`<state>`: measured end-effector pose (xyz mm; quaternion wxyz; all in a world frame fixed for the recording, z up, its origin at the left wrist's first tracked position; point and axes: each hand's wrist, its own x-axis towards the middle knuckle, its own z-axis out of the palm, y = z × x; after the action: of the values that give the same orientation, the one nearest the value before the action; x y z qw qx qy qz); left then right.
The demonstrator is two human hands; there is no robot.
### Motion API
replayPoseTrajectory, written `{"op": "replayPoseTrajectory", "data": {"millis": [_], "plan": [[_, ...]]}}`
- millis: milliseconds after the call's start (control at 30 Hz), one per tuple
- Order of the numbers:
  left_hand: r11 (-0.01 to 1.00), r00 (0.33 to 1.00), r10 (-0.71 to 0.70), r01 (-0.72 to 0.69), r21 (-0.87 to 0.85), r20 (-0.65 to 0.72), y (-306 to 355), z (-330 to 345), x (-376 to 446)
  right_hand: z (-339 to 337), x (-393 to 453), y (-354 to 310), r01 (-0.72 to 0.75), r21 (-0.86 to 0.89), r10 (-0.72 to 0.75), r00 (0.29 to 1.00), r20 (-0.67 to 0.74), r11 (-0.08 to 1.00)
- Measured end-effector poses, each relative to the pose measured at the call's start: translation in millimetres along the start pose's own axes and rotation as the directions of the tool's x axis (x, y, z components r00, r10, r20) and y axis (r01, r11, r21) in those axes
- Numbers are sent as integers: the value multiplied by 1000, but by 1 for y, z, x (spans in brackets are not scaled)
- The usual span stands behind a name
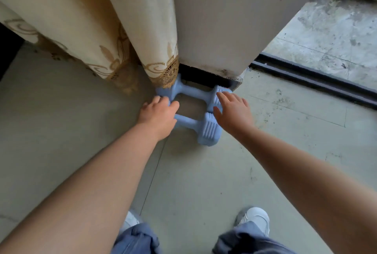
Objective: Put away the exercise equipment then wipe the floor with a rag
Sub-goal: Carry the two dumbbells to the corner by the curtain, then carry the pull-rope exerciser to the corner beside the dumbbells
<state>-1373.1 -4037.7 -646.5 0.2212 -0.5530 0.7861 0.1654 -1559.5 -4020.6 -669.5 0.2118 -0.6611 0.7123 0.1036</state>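
pale blue plastic marks the two dumbbells in the head view, lying side by side on the grey floor (183, 182) at the foot of a wall pillar (220, 19). the far dumbbell (193, 90) sits just in front of the pillar's dark base gap, and the near dumbbell (204, 127) lies just beside it on the person's side; both have their long axes running left to right across the view, roughly parallel to the pillar's face, with ribbed heads at the right ends. the far one's left head is touching or tucked just under the hem of a cream curtain (102, 29) with gold embroidery. the left hand (159, 115) is down over the left ends of the pair, fingers curled over the left head, thumb toward the near bar; whether it truly grips cannot be told. the right hand (232, 111) is spread flat with straight fingers over the right heads, holding nothing, fingertips on or just above the far head. a dark sliding door track (316, 82) runs diagonally at right, with stained concrete beyond it. white shoes (255, 219) and blue trouser legs show at the bottom edge.
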Motion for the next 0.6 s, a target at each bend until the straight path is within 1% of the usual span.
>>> {"op": "replayPoseTrajectory", "data": {"millis": [100,167,333,467,533,600], "plan": [[998,999,-43,45,-50,30,-1,-23,-43,-31,-42,-22,72,-13,-71,995,69,997],[994,996,-81,84,-72,49,-3,-49,-74,-61,-69,-39,78,12,-79,992,100,997],[971,978,-196,204,-127,73,-7,-119,-160,-141,-134,-73,148,-17,-143,974,176,989],[914,942,-327,334,-229,70,-11,-166,-241,-206,-182,-102,307,-43,-293,936,193,951],[861,907,-416,415,-295,63,-13,-183,-289,-234,-208,-119,412,-73,-389,896,213,908],[800,864,-502,486,-352,51,-13,-194,-342,-258,-234,-139,525,-115,-489,838,242,843]]}}
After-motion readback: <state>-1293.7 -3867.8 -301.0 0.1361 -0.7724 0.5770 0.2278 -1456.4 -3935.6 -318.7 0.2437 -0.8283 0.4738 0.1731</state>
